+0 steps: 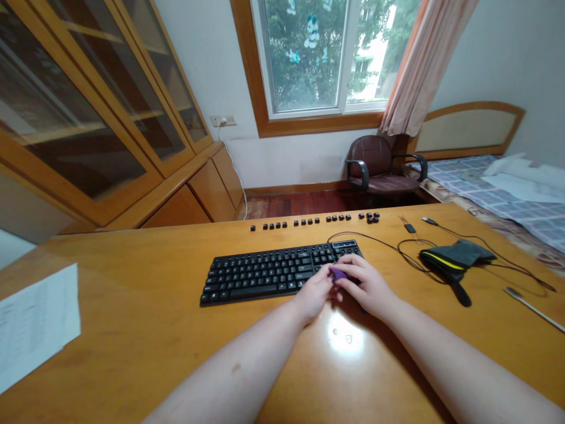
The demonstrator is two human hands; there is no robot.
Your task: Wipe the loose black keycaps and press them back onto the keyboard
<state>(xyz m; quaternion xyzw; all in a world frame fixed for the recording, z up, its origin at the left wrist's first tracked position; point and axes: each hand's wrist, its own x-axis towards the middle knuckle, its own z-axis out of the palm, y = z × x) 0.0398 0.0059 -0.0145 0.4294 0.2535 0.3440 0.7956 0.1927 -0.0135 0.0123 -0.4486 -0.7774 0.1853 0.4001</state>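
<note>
Item (339, 274), small and purple, in the grip of 2 hands, at the near right corner of the keyboard (256, 277). Pressed from the left by left hand (314, 296), narrow, with thumb and fingers drawn together. Held from the right by right hand (365, 287), also narrow, with fingers curved over. Impossible to tell the full shape between the hands. On the near side of the hands: bright reflection (346, 338) on the desk (132, 347). Beyond the keyboard, along the far edge of the desk: loose keycaps (278, 225), first 1, then 3 groups of 4, then a small cluster. Toward the right: black cable (368, 235), plug (429, 221), small black tool (410, 228), grey pouch (474, 252) with yellow strip (441, 258), and brush (512, 292) with pale handle. At far left: papers (39, 324). Behind the desk: cabinet (110, 76), window (304, 65), pink curtain (430, 59), chair (369, 154) and bed (465, 182).
</note>
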